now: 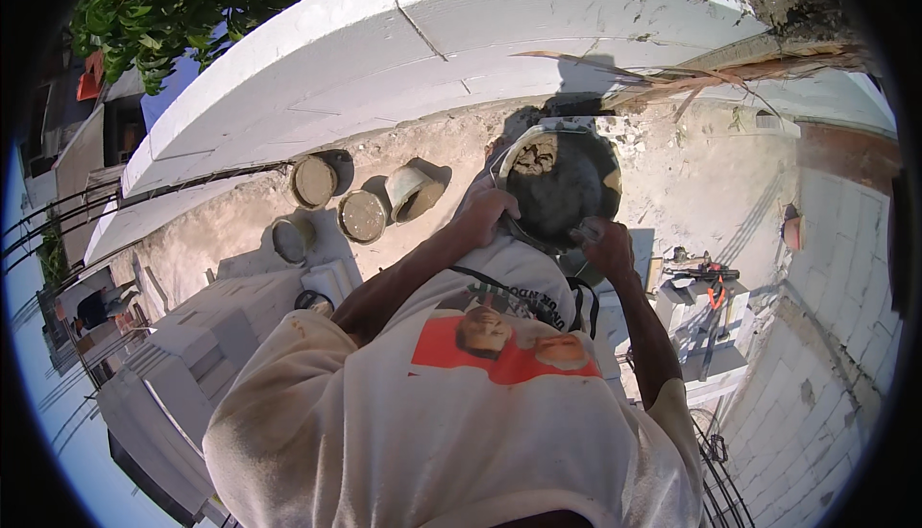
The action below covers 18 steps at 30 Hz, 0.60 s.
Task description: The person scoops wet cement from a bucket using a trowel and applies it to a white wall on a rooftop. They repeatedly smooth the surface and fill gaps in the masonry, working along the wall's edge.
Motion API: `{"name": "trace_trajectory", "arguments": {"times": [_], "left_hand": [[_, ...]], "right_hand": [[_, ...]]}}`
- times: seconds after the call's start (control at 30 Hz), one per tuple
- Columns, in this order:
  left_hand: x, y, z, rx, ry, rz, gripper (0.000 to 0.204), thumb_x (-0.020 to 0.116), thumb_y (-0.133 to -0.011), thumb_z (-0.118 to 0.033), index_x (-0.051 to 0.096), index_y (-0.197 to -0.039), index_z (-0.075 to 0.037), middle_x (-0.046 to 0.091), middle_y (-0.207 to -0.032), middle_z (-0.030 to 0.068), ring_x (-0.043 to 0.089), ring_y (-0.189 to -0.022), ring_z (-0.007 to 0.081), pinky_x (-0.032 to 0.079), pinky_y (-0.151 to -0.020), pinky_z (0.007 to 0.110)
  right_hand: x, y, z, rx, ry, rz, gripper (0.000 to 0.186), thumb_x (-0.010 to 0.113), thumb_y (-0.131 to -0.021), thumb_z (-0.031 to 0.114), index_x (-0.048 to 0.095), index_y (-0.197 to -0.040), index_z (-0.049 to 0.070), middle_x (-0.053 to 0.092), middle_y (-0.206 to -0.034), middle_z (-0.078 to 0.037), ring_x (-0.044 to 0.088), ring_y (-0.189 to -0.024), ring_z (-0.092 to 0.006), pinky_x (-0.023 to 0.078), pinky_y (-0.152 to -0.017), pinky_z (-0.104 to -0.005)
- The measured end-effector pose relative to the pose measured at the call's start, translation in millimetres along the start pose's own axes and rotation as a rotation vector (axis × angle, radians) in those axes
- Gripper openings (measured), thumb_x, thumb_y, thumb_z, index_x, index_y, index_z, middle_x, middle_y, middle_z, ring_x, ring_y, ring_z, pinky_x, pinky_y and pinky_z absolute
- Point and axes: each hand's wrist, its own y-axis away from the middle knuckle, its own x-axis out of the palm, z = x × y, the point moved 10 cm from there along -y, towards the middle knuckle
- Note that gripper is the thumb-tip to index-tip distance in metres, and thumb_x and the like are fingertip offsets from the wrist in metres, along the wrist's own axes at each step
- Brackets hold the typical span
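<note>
A round bucket [569, 128] with a pale rim is right in front of me, its mouth facing up at me. Its dark inside is partly blurred, and a lump of grey-brown mortar [534, 157] sits at its far left side. My left hand [488, 209] is closed on the bucket's near left rim, fingers partly hidden. At the near right rim is my right hand [605, 244], its fingers curled together over the bucket's edge. Something greyish shows at these fingertips, too blurred to name.
Several small mortar-stained buckets [363, 217] stand or lie on the ground to the left. A long white block wall [317, 76] curves along the far side. White blocks [182, 345] are stacked at near left. Tools [709, 278] rest on blocks at right. Rebar [67, 206] juts at left.
</note>
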Motion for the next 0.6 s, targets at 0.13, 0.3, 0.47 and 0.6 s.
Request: {"name": "trace_trajectory", "arguments": {"times": [0.13,0.3,0.47,0.6], "left_hand": [[7,7,-33,0.362,-0.456,0.086,0.022,0.063,-0.078,0.01,0.064,-0.093,-0.006,0.068,-0.091,0.0119,0.068,-0.086,0.0285,0.055,-0.079,0.035],[-2,9,13,0.242,-0.242,0.034,0.023,0.063,-0.074,0.008,0.065,-0.093,-0.006,0.068,-0.092,0.0109,0.066,-0.08,0.0254,0.055,-0.073,0.034],[5,2,10,-0.388,0.455,-0.152,0.028,0.059,-0.073,0.011,0.063,-0.096,-0.005,0.067,-0.089,0.0081,0.067,-0.08,0.0215,0.056,-0.07,0.034],[11,14,23,-0.794,0.725,-0.286,0.026,0.059,-0.073,0.011,0.062,-0.095,-0.004,0.065,-0.085,0.0076,0.067,-0.079,0.0207,0.057,-0.069,0.035]], "right_hand": [[-13,14,6,-0.067,0.023,-0.096,0.036,0.08,-0.085,0.033,0.074,-0.104,0.004,0.075,-0.099,-0.017,0.072,-0.089,-0.0346,0.056,-0.08,-0.0424],[-34,34,3,-0.07,-0.05,-0.229,0.032,0.078,-0.086,0.029,0.073,-0.103,0.002,0.075,-0.096,-0.016,0.072,-0.085,-0.0319,0.054,-0.078,-0.0367],[-89,56,49,-0.13,-0.176,-0.311,0.016,0.072,-0.085,0.01,0.071,-0.098,0.001,0.07,-0.081,-0.013,0.065,-0.071,-0.0193,0.051,-0.069,-0.0326],[-125,69,81,-0.087,-0.243,-0.259,0.012,0.075,-0.086,0.01,0.071,-0.093,0.002,0.063,-0.069,-0.008,0.054,-0.063,-0.0115,0.047,-0.061,-0.0306]]}}
